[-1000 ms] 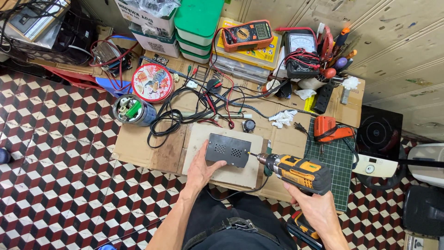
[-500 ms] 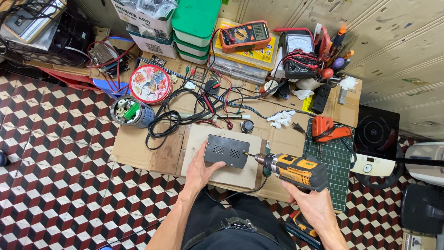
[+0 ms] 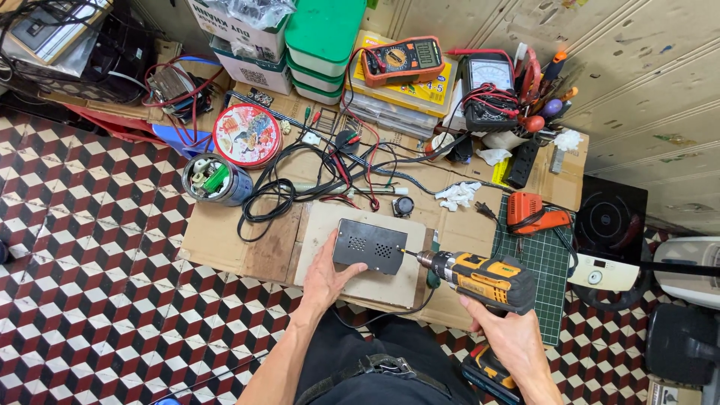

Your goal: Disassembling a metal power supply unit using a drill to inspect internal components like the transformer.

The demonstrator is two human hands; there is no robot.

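- Checkered floor (image 3: 90, 247): red, black and white cube-pattern tiles lay under and to the left of the low work surface.
- Blue can (image 3: 216, 180): stood open-topped near the left end of the cardboard-covered bench (image 3: 225, 240), with small parts inside.
- Round red tin (image 3: 247, 134): lay just behind the can, lid up.
- Black cable tangle (image 3: 300, 187): sprawled over the middle of the bench, behind the wooden board (image 3: 375, 285).
- Left hand (image 3: 328, 274): pressed flat on the board, fingers spread and touching the left edge of the box; it steadied rather than clasped.
- Black metal box (image 3: 370, 246): a small vented enclosure, lay flat on the board at the front centre of the bench.
- Yellow cordless drill (image 3: 484, 278): held level, its bit touching the right side of the box. Judged step: working a screw on that side; the next move would call for keeping the bit square and the box pinned.
- Right hand (image 3: 510, 341): fingers wrapped closed round the drill's handle.
- Orange multimeter (image 3: 401, 60): rested on a yellow case at the back.
- Green cutting mat (image 3: 544, 262): lay at the right, an orange tool (image 3: 532, 214) at its far edge.
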